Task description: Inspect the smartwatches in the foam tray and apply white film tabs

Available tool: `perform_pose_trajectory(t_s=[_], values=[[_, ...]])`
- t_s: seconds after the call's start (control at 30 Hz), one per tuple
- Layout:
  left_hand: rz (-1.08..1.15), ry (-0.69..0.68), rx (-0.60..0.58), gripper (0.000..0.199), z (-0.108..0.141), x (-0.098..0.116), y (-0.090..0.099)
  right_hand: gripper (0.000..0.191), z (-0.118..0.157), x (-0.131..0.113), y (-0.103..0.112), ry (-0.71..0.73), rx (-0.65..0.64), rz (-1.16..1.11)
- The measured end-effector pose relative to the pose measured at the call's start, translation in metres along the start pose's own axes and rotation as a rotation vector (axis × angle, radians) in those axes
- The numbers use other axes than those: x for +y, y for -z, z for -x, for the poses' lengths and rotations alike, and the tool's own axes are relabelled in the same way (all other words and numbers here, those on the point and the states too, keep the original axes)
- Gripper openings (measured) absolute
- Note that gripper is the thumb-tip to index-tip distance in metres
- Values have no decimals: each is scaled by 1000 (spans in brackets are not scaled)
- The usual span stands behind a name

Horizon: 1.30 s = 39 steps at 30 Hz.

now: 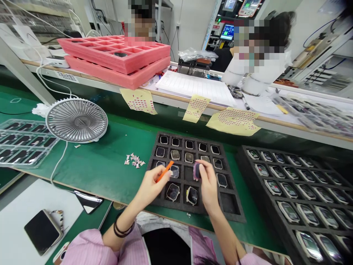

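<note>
Head view here, quick one: what are the hands doing, and how would you grab these things?

**Reply:** Hands are apart, both low over the black foam tray (239,217) near the front edge of the bench (96,176). The left hand (153,186) pinches an orange pick (164,171). The right hand (206,182) has a square smartwatch (196,171) between its fingers, just above the middle of the tray.

**OP:** Tricky to hold?

**Reply:** I'd guess light and stiff, but fragile, and the glass looks slippery. I'd take it by the sides of the case and stay off the screen.

**OP:** Counts?

**Reply:** The tray has 20 cells, five by four. At least two look empty, and the hands block a few. There's one larger black tray (242,158) of watches at the right end of the bench, too cut off to count. Along the far edge, I see two stacked pink foam trays (113,55) and three yellow sheets (196,108) hanging over. Left of the tray are one desk fan (76,120) and one small pile of white scraps (134,160).
</note>
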<state>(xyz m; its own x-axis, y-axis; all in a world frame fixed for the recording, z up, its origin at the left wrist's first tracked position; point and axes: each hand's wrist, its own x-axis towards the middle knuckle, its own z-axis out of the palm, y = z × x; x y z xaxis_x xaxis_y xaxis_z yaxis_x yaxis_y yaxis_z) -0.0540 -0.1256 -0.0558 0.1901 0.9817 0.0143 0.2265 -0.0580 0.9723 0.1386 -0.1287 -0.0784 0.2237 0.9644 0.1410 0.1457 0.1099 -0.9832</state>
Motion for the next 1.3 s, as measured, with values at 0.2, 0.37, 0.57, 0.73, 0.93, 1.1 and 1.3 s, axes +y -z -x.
perform_pose_trajectory(t_s=[0.2, 0.37, 0.57, 0.73, 0.93, 1.1, 1.3], values=[[-466, 49, 277, 33, -7, -22, 46, 20, -9, 20, 9, 156, -69, 550], [-719, 196, 305, 25, -6, -36, 65, 27, -7, 29, 10, 318, -59, 782], [-894, 344, 310, 24, -5, -43, 77, 30, -4, 29, 49, 262, 143, 1186], [-840, 283, 412, 26, -7, -45, 70, 34, 2, 34, 50, 204, 46, 1365], [-615, 115, 414, 32, -8, -42, 57, 36, -9, 46, 51, 162, -14, 1031], [-366, 48, 219, 32, -3, -27, 28, 30, -15, 41, 54, 55, -41, 622], [-46, 0, -203, 30, 7, -4, -20, 27, -10, 8, 33, -182, 2, -139]])
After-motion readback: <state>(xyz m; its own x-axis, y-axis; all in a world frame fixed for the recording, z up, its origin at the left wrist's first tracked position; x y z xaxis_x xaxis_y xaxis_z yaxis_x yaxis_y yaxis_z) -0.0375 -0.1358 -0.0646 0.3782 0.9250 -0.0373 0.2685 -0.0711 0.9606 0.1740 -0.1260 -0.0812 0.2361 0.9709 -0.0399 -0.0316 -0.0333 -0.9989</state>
